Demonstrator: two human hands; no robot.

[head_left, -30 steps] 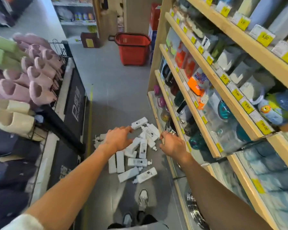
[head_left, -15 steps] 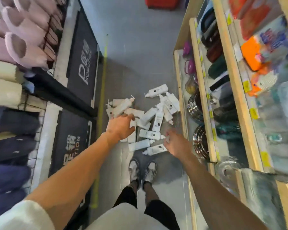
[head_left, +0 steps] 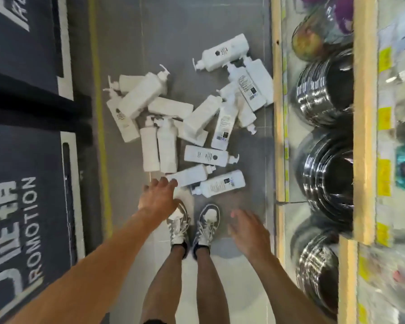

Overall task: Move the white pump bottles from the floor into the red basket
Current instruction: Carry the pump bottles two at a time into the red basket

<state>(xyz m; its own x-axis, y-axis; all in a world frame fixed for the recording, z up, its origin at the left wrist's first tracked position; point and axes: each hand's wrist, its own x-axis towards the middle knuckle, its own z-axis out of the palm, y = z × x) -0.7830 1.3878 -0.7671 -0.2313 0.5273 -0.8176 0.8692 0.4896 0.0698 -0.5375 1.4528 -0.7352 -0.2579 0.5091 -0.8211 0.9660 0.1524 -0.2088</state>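
Note:
Several white pump bottles [head_left: 192, 118] lie in a loose heap on the grey floor ahead of my feet. The two nearest lie side by side: one [head_left: 189, 175] just past my left fingertips and one [head_left: 220, 183] to its right. My left hand [head_left: 158, 195] reaches down with fingers spread, its tips close to the nearest bottle, holding nothing. My right hand [head_left: 248, 230] hangs lower right, fingers relaxed and blurred, also holding nothing. The red basket is out of view.
A wooden shelf unit [head_left: 279, 136] runs along the right, stacked with black and metal bowls [head_left: 325, 90]. Dark promotional panels [head_left: 21, 183] and a yellow floor line [head_left: 101, 113] border the left. My two sneakers [head_left: 192, 225] stand just behind the heap.
The view has tipped from the aisle down to the floor, so the red basket has left the frame. Both hands have dropped toward the near edge of the heap.

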